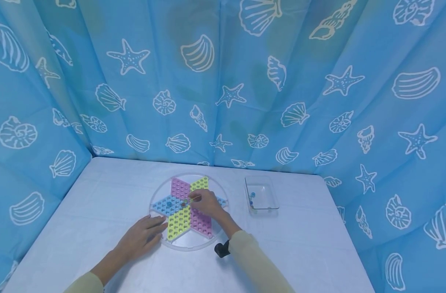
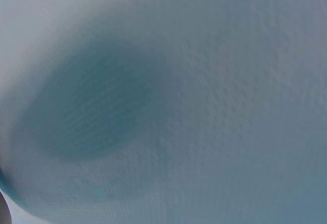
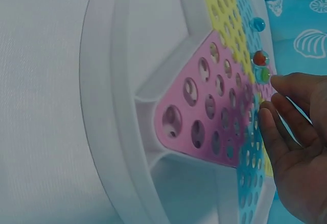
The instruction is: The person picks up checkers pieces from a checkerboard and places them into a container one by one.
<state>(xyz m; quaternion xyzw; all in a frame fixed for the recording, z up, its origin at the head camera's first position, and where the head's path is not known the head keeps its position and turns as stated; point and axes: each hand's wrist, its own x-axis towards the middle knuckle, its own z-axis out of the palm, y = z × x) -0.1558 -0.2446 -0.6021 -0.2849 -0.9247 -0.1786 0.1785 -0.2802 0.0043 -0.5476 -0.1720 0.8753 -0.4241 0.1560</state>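
Observation:
A Chinese checkers board [image 1: 178, 224], round with a pink, yellow and blue star of holes, lies flat. My left hand [image 1: 143, 236] rests at its left rim, fingers extended. Over the star's middle is my right hand [image 1: 206, 202], its fingers bent and slightly apart. In the right wrist view, a fingertip of the right hand [image 3: 299, 132] is beside a green marble [image 3: 263, 74], perhaps touching it; nothing shows between the fingertips. A red-orange marble [image 3: 260, 58] and a blue marble [image 3: 258, 24] sit in line beyond. Pale cloth fills most of the left wrist view.
A clear plastic box [image 1: 275, 203] with several small marbles [image 1: 252, 196] stands right of the board on the white table [image 1: 299, 244]. A black wrist device [image 1: 221, 249] sits at the right sleeve. Blue seashell-print curtains [image 1: 215, 81] enclose the table's back and sides.

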